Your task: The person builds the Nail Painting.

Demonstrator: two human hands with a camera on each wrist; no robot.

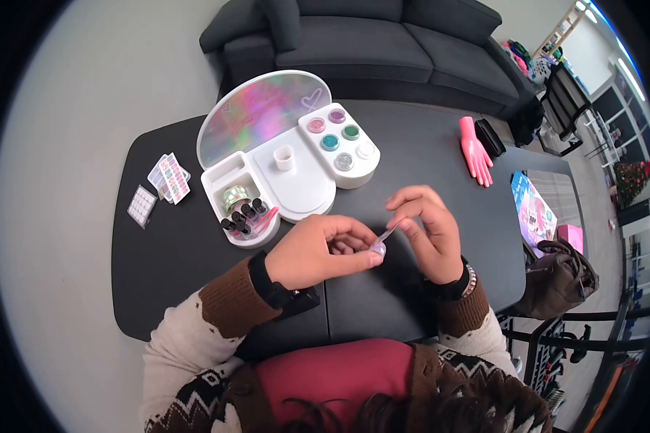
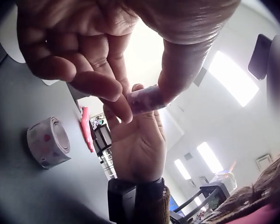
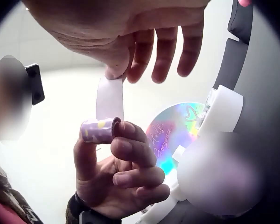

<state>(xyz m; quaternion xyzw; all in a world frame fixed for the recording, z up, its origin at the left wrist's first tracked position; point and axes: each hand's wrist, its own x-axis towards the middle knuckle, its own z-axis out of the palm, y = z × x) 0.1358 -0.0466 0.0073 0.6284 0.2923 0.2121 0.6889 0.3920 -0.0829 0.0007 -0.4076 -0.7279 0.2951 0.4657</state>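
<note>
A small roll of purple patterned film [image 3: 100, 130] is held between the thumb and fingertips of my left hand [image 1: 314, 249]. From it a pale free strip [image 3: 109, 98] stretches up to my right hand [image 1: 432, 234], whose thumb and forefinger pinch its end. The other right fingers [image 3: 164, 56] hang apart from the strip. Both hands are in front of a white nail-art station [image 1: 289, 191], over the black table. In the left wrist view, another patterned roll [image 2: 46, 142] stands on the table close to the left hand.
The station carries small glitter pots [image 1: 330, 142], a white cup [image 1: 284, 157], black-capped bottles [image 1: 244, 216] and a green patterned roll [image 1: 235, 196]. Sticker sheets [image 1: 172, 177] lie at left. A pink model hand [image 1: 475, 153], a printed box [image 1: 533, 209] and a bag [image 1: 560, 281] are at right.
</note>
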